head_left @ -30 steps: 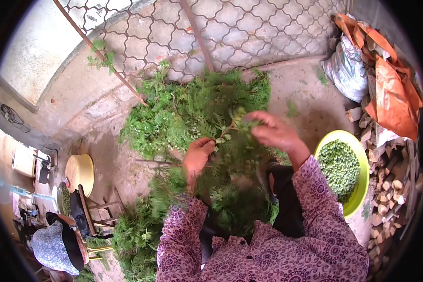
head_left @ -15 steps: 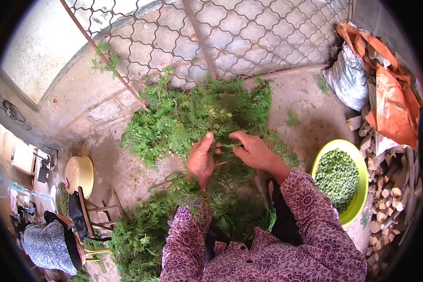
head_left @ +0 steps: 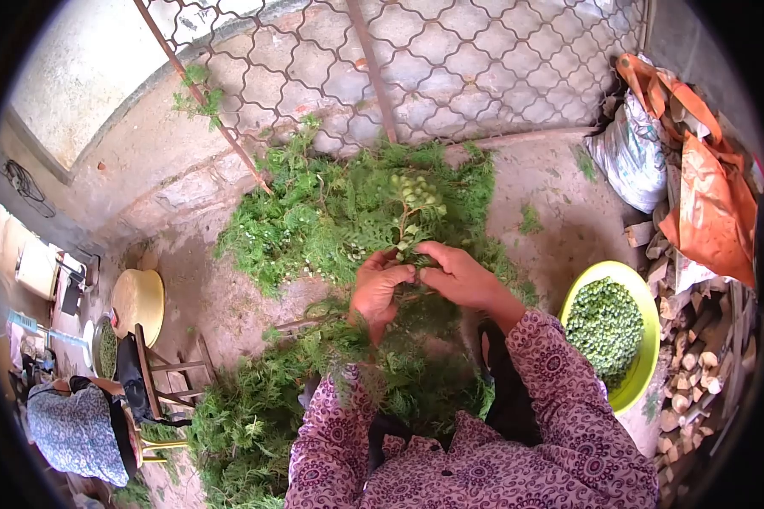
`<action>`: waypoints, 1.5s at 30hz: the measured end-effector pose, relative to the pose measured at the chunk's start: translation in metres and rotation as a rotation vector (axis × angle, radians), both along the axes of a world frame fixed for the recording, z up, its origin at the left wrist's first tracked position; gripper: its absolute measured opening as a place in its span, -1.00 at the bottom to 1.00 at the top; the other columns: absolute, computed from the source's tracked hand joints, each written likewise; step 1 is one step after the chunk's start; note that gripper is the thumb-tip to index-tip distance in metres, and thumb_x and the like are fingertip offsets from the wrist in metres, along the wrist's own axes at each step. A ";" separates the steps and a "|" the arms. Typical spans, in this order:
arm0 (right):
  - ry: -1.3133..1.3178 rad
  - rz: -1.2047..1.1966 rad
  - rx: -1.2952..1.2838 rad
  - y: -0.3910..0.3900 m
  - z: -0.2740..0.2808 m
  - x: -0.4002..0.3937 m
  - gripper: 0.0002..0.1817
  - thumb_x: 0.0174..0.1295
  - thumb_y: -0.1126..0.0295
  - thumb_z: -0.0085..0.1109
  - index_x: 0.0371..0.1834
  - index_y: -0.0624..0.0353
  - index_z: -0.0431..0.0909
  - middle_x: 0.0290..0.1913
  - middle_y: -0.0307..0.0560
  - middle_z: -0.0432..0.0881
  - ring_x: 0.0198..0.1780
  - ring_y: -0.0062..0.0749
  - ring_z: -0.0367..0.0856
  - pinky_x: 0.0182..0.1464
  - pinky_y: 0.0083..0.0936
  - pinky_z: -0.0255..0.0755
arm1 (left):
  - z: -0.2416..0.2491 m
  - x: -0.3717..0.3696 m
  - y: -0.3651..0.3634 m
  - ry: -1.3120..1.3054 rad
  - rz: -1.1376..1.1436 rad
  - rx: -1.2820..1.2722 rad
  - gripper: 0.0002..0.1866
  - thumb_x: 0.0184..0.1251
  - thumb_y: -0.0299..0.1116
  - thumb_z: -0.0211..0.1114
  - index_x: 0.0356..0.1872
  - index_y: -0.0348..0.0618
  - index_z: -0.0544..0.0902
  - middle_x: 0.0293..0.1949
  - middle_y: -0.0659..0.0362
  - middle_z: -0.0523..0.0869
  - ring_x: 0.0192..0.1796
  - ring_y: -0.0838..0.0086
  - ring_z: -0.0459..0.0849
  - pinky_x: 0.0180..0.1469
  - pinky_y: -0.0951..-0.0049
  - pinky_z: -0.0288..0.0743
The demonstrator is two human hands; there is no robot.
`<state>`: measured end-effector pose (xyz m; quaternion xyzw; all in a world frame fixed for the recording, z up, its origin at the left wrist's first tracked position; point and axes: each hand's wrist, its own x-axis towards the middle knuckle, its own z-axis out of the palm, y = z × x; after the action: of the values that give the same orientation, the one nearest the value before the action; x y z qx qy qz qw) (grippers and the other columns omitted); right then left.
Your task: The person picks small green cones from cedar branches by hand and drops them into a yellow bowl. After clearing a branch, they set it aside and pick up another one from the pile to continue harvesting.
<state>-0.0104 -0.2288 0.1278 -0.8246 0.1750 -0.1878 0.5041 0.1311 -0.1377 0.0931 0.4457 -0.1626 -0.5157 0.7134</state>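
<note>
A conifer sprig (head_left: 410,212) with pale green cones stands up from between my hands. My left hand (head_left: 377,290) is closed on the lower part of its stem, thumb and fingers pinched together. Touching the sprig's base from the other side, my right hand (head_left: 465,276) has its thumb and forefinger closed there; what exactly lies between those fingertips is hidden. Behind both hands is a heap of cut green conifer branches (head_left: 297,220). More foliage (head_left: 255,407) lies by my left sleeve and between my legs.
To the right stands a yellow-green basin (head_left: 651,339) holding many small green cones. Beyond it are stacked firewood (head_left: 688,373), a white sack (head_left: 632,161) and an orange sheet (head_left: 713,212). A metal lattice gate (head_left: 484,76) closes the back. At left, another person (head_left: 81,428) sits near a wooden chair (head_left: 165,369).
My left hand has moved up and right to meet my right hand at the sprig. The cone-bearing sprig now stands higher and further right. The camera view has shifted slightly.
</note>
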 end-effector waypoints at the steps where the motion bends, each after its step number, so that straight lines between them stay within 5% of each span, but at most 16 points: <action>1: -0.058 0.027 0.045 0.000 0.002 -0.001 -0.58 0.14 0.38 -0.01 0.08 0.28 0.31 -0.53 -0.23 0.41 -0.55 -0.67 0.31 -0.49 -0.65 0.25 | 0.001 0.003 0.002 0.031 -0.022 0.019 -0.61 -0.09 -0.70 0.24 -0.14 -0.38 0.41 -0.44 0.11 0.59 -0.44 0.46 0.57 -0.31 0.47 0.49; 2: -0.057 0.030 0.041 -0.001 0.007 -0.003 -0.58 0.14 0.38 -0.01 0.08 0.28 0.31 -0.53 -0.23 0.41 -0.55 -0.67 0.31 -0.49 -0.65 0.25 | 0.001 0.004 0.002 0.062 -0.044 0.037 -0.60 -0.10 -0.71 0.23 -0.14 -0.39 0.41 -0.46 0.11 0.58 -0.45 0.45 0.57 -0.33 0.46 0.50; 4: 0.001 0.090 0.554 0.000 0.023 -0.011 -0.62 0.18 0.45 -0.09 0.09 0.23 0.32 -0.57 -0.28 0.34 -0.62 -0.73 0.22 -0.57 -0.73 0.15 | 0.004 0.003 0.004 0.076 -0.036 0.029 -0.60 -0.11 -0.71 0.22 -0.13 -0.40 0.40 -0.45 0.11 0.58 -0.46 0.45 0.57 -0.35 0.45 0.50; 11: -0.364 -0.011 0.976 -0.018 0.027 -0.022 -0.75 0.17 0.53 -0.10 -0.08 0.23 0.44 -0.53 -0.18 0.38 -0.69 -0.74 0.15 -0.69 -0.78 0.00 | 0.010 0.002 0.011 0.026 -0.002 0.029 -0.60 -0.11 -0.67 0.26 -0.14 -0.34 0.43 -0.46 0.12 0.60 -0.50 0.44 0.57 -0.44 0.46 0.50; 15: -0.310 -0.017 0.922 -0.014 0.014 -0.014 -0.84 0.14 0.54 -0.01 -0.20 0.25 0.45 -0.55 -0.23 0.40 -0.69 -0.75 0.17 -0.68 -0.76 0.00 | 0.021 -0.002 0.013 -0.029 -0.020 0.065 -0.58 -0.10 -0.65 0.27 -0.10 -0.34 0.44 -0.42 0.13 0.62 -0.51 0.46 0.56 -0.48 0.50 0.46; 18: -0.239 -0.025 0.898 -0.009 0.011 -0.006 -0.89 0.14 0.51 0.07 -0.27 0.22 0.45 -0.52 -0.30 0.39 -0.65 -0.76 0.19 -0.67 -0.78 0.00 | 0.019 -0.002 0.012 0.014 -0.074 0.059 -0.53 -0.12 -0.70 0.26 -0.06 -0.39 0.41 -0.33 0.10 0.61 -0.38 0.47 0.57 -0.30 0.50 0.46; 24: -0.110 -0.213 0.646 -0.006 0.010 0.002 -0.74 0.05 0.29 0.25 -0.33 0.25 0.50 -0.62 -0.35 0.40 -0.64 -0.76 0.26 -0.64 -0.73 0.11 | 0.018 -0.011 0.012 0.108 -0.075 0.012 -0.69 0.14 -0.36 0.27 -0.15 -0.33 0.47 -0.27 0.16 0.57 -0.28 0.48 0.52 -0.22 0.48 0.40; 26: -0.073 -0.240 0.525 -0.004 0.012 0.002 -0.71 0.01 0.25 0.28 -0.36 0.27 0.52 -0.60 -0.32 0.44 -0.61 -0.73 0.29 -0.60 -0.71 0.17 | 0.016 -0.013 0.012 0.084 -0.014 0.065 -0.65 0.26 -0.12 0.11 -0.19 -0.25 0.51 -0.29 0.19 0.58 -0.31 0.46 0.51 -0.27 0.42 0.37; 29: -0.024 -0.255 0.337 -0.002 0.006 0.005 -0.65 -0.05 0.20 0.32 -0.41 0.30 0.53 -0.58 -0.27 0.49 -0.54 -0.70 0.35 -0.52 -0.67 0.26 | 0.008 -0.011 0.010 0.050 -0.043 0.035 -0.63 0.31 -0.06 0.03 -0.25 -0.22 0.51 -0.33 0.19 0.57 -0.31 0.46 0.50 -0.27 0.43 0.36; 39: -0.101 -0.290 0.156 0.011 -0.025 0.025 -0.68 -0.07 0.29 0.32 -0.51 0.34 0.46 -0.58 -0.12 0.53 -0.58 -0.61 0.45 -0.54 -0.57 0.36 | 0.014 -0.017 0.012 0.025 -0.011 0.125 -0.59 0.28 -0.02 0.07 -0.38 -0.23 0.56 -0.46 0.23 0.56 -0.41 0.55 0.46 -0.34 0.52 0.32; 45: -0.083 -0.251 0.279 0.017 -0.008 0.021 -0.74 -0.06 0.36 0.29 -0.50 0.35 0.46 -0.58 -0.10 0.53 -0.52 -0.66 0.49 -0.50 -0.62 0.39 | 0.015 -0.017 0.014 -0.002 -0.047 0.108 -0.61 0.27 -0.07 0.11 -0.36 -0.27 0.57 -0.47 0.23 0.56 -0.45 0.58 0.45 -0.37 0.56 0.33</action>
<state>0.0101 -0.2117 0.1197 -0.7099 0.2798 -0.2572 0.5929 0.1142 -0.1236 0.1081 0.4802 -0.1457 -0.5397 0.6759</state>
